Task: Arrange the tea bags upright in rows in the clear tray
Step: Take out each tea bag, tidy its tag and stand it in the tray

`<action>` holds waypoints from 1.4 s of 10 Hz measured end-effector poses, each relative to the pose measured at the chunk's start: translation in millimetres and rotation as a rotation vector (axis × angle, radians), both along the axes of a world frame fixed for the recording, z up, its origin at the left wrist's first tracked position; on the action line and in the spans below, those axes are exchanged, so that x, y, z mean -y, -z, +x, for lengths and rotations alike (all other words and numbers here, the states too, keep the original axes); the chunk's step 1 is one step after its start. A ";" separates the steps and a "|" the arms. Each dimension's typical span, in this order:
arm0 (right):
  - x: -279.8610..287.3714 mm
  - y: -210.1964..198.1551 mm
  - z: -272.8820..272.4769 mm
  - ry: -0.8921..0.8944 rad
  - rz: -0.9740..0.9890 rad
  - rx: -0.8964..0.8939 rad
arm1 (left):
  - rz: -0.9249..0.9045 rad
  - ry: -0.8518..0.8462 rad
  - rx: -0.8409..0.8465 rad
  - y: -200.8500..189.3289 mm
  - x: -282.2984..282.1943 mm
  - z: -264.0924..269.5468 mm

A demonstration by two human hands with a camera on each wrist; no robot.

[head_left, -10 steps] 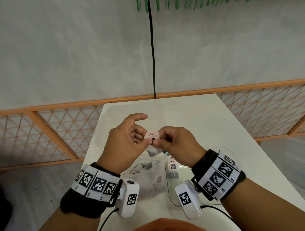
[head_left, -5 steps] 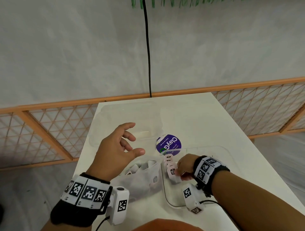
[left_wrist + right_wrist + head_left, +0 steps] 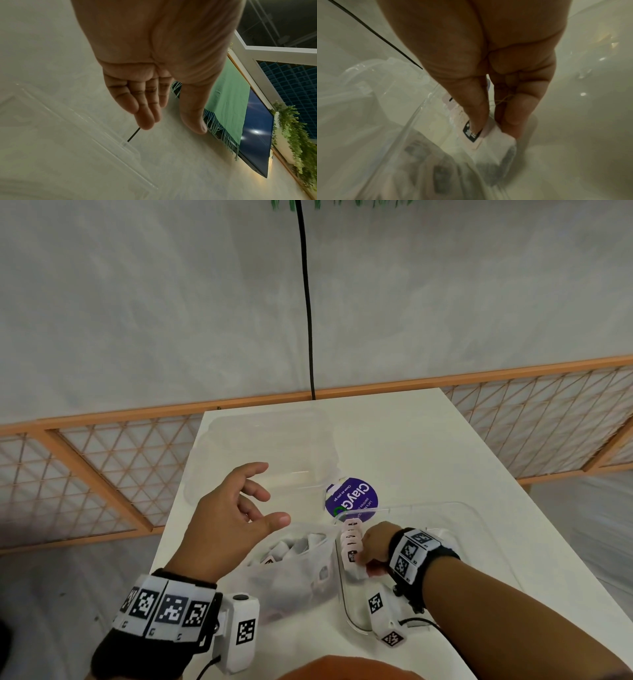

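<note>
A clear tray [image 3: 479, 510] lies on the white table at the right. Along its left wall stands a short row of upright tea bags [image 3: 351, 534] with pale pink tags. My right hand [image 3: 371, 559] [image 3: 494, 129] is down inside the tray at the near end of that row and pinches a tea bag [image 3: 494, 143] between thumb and fingers, its tag against the thumb. Left of the tray sits a clear plastic bag [image 3: 298, 570] holding several loose tea bags. My left hand [image 3: 253, 508] [image 3: 171, 125] hovers above that bag, fingers loosely spread, holding nothing.
A second clear container [image 3: 267, 450] lies at the table's far left. A round purple label [image 3: 352, 499] sits just beyond the tray's far left corner. An orange lattice fence [image 3: 102, 474] borders the table, and a black cable [image 3: 308, 302] runs down the wall.
Both hands held one tea bag together in the air. The right hand has since carried it down into the tray at the row's near end; the left hand let go and stays raised.
</note>
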State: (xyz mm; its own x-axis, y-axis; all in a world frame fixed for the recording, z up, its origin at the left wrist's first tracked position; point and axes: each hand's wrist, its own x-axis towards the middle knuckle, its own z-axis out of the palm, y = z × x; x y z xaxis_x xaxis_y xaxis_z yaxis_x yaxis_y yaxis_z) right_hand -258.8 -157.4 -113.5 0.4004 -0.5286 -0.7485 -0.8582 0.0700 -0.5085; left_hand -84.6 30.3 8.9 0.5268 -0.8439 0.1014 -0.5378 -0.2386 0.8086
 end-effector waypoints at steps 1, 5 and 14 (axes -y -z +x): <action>-0.3 -6.2 2.0 0.004 -0.037 0.003 | 0.013 0.010 0.003 1.9 0.5 -1.0; -4.4 -13.3 3.8 -0.191 -0.275 -0.125 | 0.162 0.053 0.080 11.4 -6.1 6.3; -59.3 -69.5 4.1 -0.865 -0.856 0.263 | 0.599 0.322 0.364 86.0 11.0 -1.3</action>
